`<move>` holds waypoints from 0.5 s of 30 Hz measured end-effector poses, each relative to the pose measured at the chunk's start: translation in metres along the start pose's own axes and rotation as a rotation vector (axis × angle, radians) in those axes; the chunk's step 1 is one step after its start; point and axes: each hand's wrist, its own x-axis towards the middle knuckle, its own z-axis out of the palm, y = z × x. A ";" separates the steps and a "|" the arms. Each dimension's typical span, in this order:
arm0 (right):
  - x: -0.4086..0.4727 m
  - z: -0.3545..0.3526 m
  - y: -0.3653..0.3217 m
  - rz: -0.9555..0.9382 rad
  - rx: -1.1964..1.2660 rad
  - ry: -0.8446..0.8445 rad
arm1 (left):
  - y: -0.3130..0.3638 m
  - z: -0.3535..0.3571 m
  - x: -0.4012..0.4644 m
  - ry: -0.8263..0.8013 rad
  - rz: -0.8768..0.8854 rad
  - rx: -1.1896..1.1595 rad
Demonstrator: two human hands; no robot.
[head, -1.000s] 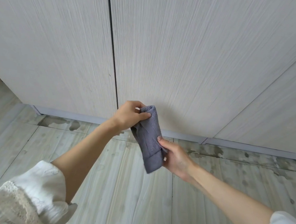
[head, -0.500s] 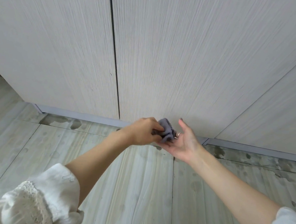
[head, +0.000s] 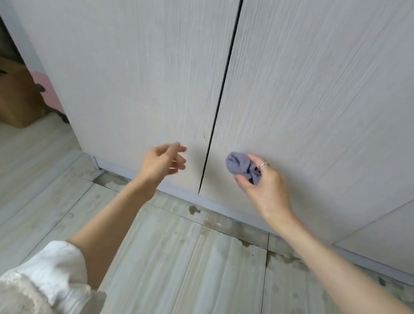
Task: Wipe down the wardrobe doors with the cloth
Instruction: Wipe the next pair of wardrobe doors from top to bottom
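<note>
Pale wood-grain wardrobe doors fill the upper view: a left door point(head: 138, 67) and a right door point(head: 335, 93), split by a dark vertical gap. My right hand point(head: 261, 185) grips a bunched grey-blue cloth point(head: 242, 167) low in front of the right door, just right of the gap. My left hand point(head: 162, 162) hovers empty with loosely spread fingers in front of the lower left door, left of the gap. Whether the cloth touches the door I cannot tell.
A grey plinth point(head: 221, 209) runs under the doors. The pale plank floor point(head: 189, 270) shows dark wet patches point(head: 219, 222) near the plinth. A cardboard box point(head: 6, 89) and something pink point(head: 47, 89) stand at far left past the wardrobe's end.
The cloth went from being held long between both hands to being bunched into a ball. My left hand has let go and moved left; my right hand alone now holds the cloth. The view shifted left.
</note>
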 end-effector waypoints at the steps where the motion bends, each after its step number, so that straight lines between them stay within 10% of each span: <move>1: 0.015 -0.001 -0.015 -0.213 -0.093 0.108 | 0.005 -0.011 0.007 0.169 0.043 -0.058; 5: 0.069 -0.005 -0.067 -0.838 -0.317 0.438 | 0.022 -0.039 0.028 0.421 0.098 -0.194; 8: 0.093 0.008 -0.097 -0.947 -0.405 0.540 | 0.025 -0.053 0.044 0.410 0.076 -0.228; 15: 0.074 0.087 -0.028 -1.081 -0.735 0.256 | 0.011 -0.056 0.053 0.348 -0.047 -0.355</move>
